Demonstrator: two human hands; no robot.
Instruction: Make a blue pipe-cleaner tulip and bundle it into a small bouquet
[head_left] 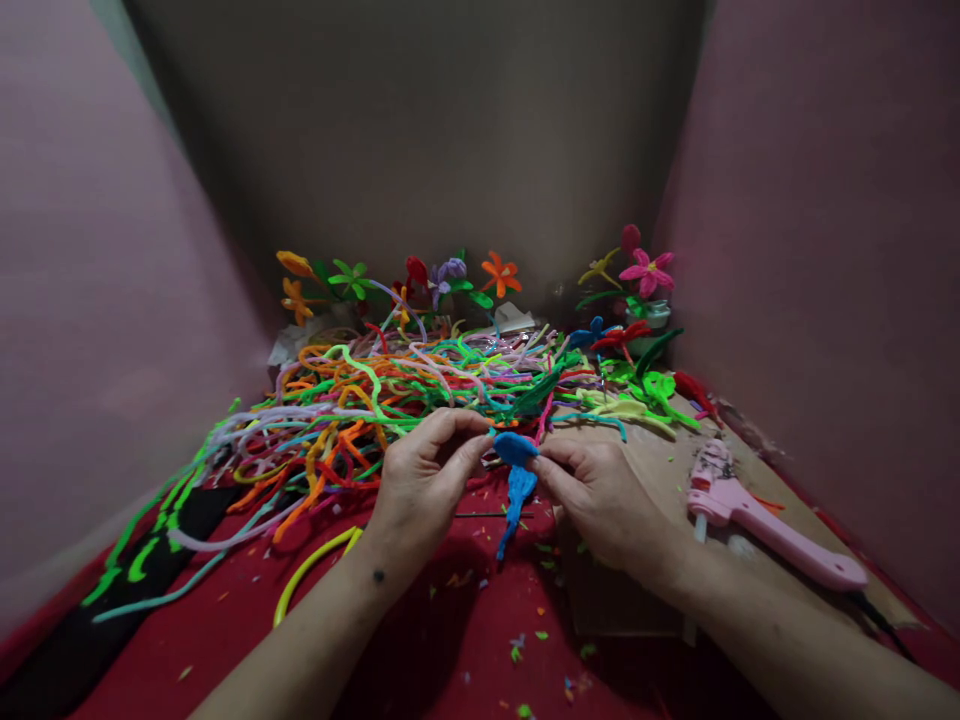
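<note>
- Thumb and forefinger of the left hand are pinching the left end of a blue fuzzy piece, the fingertips closing almost together on it.
- The right hand is gripping the other end between thumb and finger, its remaining fingers curling in toward the palm.
- The blue piece is hanging between both hands, just above a red cloth. A rounded pad is sitting at the top and a narrow blue strip is dangling below; whether the two are joined, the view is not showing clearly.
- Work on this piece is looking partway along: the pad is already having a rounded shape, while no stem or leaf is showing on it.
- Other pieces are looking finished: an orange flower and a pink flower are standing at the back.
- Plenty of material is remaining unused, with a heap of fuzzy stems spreading behind the hands.
- A pink glue gun is lying on cardboard to the right, and neither hand is touching it.
- Small scraps are littering the cloth, suggesting some trimming is already done.
</note>
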